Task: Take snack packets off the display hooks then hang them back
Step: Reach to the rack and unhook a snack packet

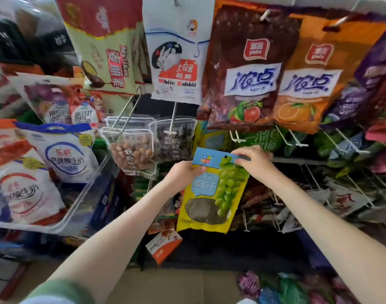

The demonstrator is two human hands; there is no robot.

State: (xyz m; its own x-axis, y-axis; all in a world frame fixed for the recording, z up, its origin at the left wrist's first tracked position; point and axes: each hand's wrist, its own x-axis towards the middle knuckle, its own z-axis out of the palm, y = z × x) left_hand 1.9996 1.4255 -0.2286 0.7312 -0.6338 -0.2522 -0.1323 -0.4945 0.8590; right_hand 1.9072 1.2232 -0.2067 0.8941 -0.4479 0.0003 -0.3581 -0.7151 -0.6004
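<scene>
Yellow-and-blue grape snack packet (216,189): hanging tilted in front of the display rack, off the hooks. Left hand (185,172) is gripping its upper left edge; right hand (253,161) is pinching its blue top strip. An empty white hook (237,137) is sitting just above, below the brown candy bag (246,66).

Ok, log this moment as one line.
both hands holding | left hand packet's left edge | right hand top | grape packet off hook

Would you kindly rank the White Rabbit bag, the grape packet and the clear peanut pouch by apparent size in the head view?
1. White Rabbit bag
2. grape packet, though nearer the camera
3. clear peanut pouch
</scene>
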